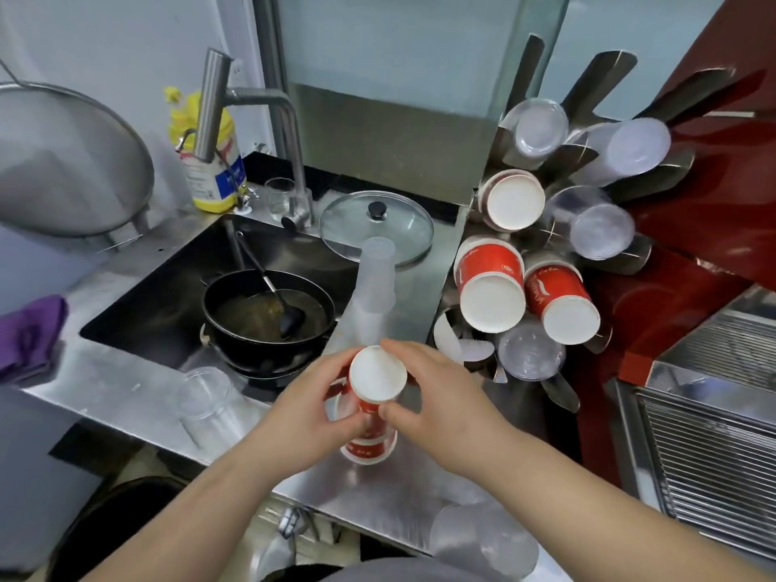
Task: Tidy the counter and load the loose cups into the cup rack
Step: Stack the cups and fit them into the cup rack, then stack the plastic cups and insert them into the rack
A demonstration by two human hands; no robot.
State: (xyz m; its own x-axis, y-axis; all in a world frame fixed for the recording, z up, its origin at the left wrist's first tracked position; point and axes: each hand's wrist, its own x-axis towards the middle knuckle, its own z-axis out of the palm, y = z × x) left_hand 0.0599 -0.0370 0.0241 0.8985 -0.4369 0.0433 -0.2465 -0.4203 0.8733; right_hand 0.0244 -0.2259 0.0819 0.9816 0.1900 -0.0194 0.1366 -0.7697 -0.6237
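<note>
Hands gather loose cups: left hand (310, 407) and right hand (441, 399) pinch a nested stack of red paper cups (371, 407) above the steel counter (126, 384), fingers curled around it; next likely a slot in the metal cup rack (588, 161).

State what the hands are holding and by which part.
Both hands, left hand and right hand, hold a stack of red paper cups, upside down, fingers gripping its sides near the top.

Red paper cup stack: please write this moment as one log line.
both hands grip stack of red paper cups, bases up | over steel counter | steel cup rack at right, partly filled | not yet loaded
</note>
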